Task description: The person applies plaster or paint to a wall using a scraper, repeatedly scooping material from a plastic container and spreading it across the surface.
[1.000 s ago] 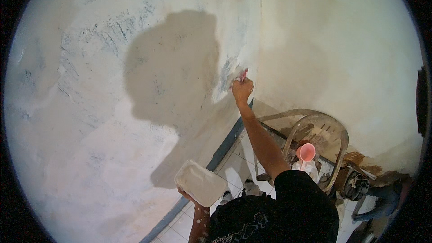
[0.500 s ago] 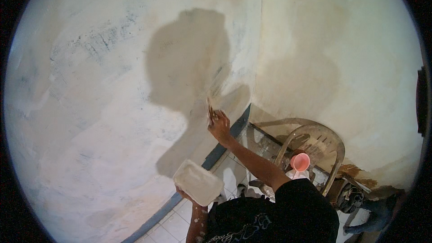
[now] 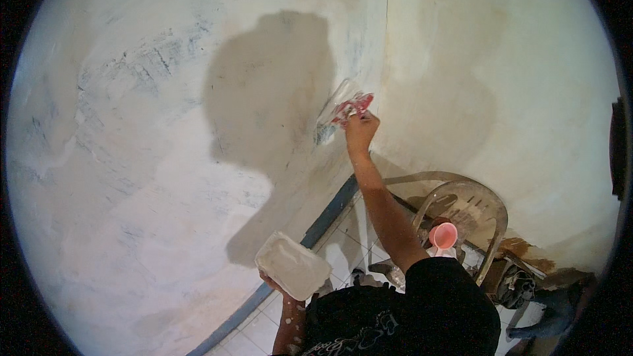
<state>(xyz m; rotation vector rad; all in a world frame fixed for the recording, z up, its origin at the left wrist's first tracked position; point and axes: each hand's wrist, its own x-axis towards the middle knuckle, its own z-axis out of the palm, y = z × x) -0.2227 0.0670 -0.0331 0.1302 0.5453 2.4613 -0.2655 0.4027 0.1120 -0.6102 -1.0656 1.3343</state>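
Note:
My right hand [image 3: 362,132] is closed round the red, paint-smeared handle of a wide putty scraper [image 3: 341,97]. The scraper's pale blade lies against the whitish wall [image 3: 158,178], close to the corner. Bluish streaks show on the wall beside the blade's lower end. Lower down, my left hand [image 3: 270,281] grips a shallow off-white tray [image 3: 294,267] from beneath and the side. Pale putty coats the tray's inside, and white spots dot my left forearm. Most of the left fingers are hidden under the tray.
Right of the corner is a cream wall [image 3: 455,72]. A worn plastic chair [image 3: 455,188] stands beside it, with a pink cup [image 3: 443,235] near its seat. A dark skirting strip [image 3: 330,209] edges the tiled floor [image 3: 260,329]. Cables or bags [image 3: 517,288] lie at lower right.
My right hand has moved up and to the right along the wall with the scraper, whose red handle and broad blade now show. The tray has barely moved.

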